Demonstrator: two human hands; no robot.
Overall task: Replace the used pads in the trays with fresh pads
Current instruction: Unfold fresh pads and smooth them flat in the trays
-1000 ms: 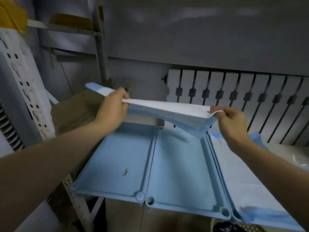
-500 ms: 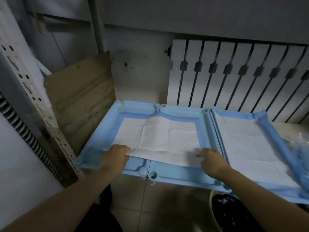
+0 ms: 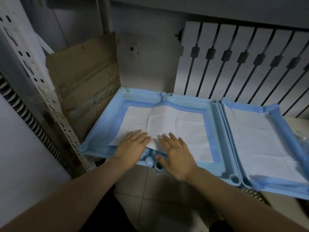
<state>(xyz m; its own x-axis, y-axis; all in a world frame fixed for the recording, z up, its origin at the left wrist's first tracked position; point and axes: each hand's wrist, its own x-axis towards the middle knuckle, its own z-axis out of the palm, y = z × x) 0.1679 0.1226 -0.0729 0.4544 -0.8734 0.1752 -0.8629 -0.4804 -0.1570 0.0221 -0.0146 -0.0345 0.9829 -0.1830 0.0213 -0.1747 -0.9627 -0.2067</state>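
Cardboard (image 3: 83,77) leans left of the blue trays (image 3: 142,97). The left hand (image 3: 132,144) and right hand (image 3: 175,153) lie flat with straight fingers, pressing the fresh pad (image 3: 175,124) spread across the trays. A second pad (image 3: 260,139) lies right of the trays.

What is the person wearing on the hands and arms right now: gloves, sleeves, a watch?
Nothing that shows. The left hand and right hand are bare, with no gloves and no rings visible. The left forearm and right forearm are uncovered down to the frame edge: no sleeves, watch or wristband.
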